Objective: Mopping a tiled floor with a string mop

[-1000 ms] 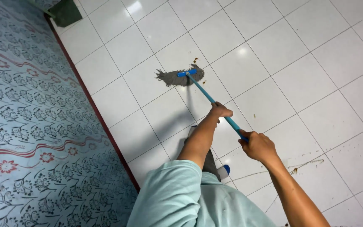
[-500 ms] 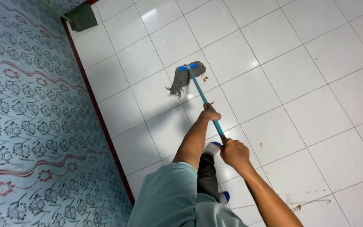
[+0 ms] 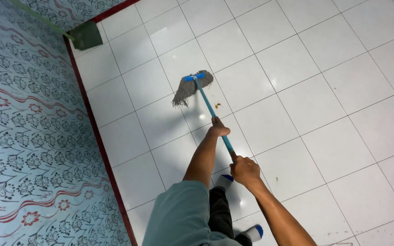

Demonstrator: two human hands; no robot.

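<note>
Mop [image 3: 208, 105] in both hands, we stand on a white tiled floor [image 3: 324, 77] and look down along its blue handle. Our left hand [image 3: 218, 129] is the forward one, its grip closed around the handle about midway along its length, arm stretched out ahead of us. Our right hand [image 3: 244, 169] sits lower and nearer the body, its grip likewise closed around the upper end of the same handle, so the two hands are near each other but not touching. The handle slants away from us up and to the left, ending in a blue clamp that carries the grey stringy mop head [image 3: 191, 88], which lies flat on the tiles with its strands trailing to the left. Just to the right of the handle, between mop head and left hand, we see a small brownish speck [image 3: 217, 105] on a tile. A few more faint specks lie on the tiles to the right of our right arm. Along the left runs a dark red skirting strip [image 3: 97, 136], and beside it a pale blue wall [image 3: 23, 136] patterned with dark flowers and red wavy bands. In the far corner a green dustpan [image 3: 86, 35] rests on the floor against the wall. Below our teal sleeve [image 3: 178, 214] we see dark trousers and white-and-blue footwear [image 3: 254, 233].
</note>
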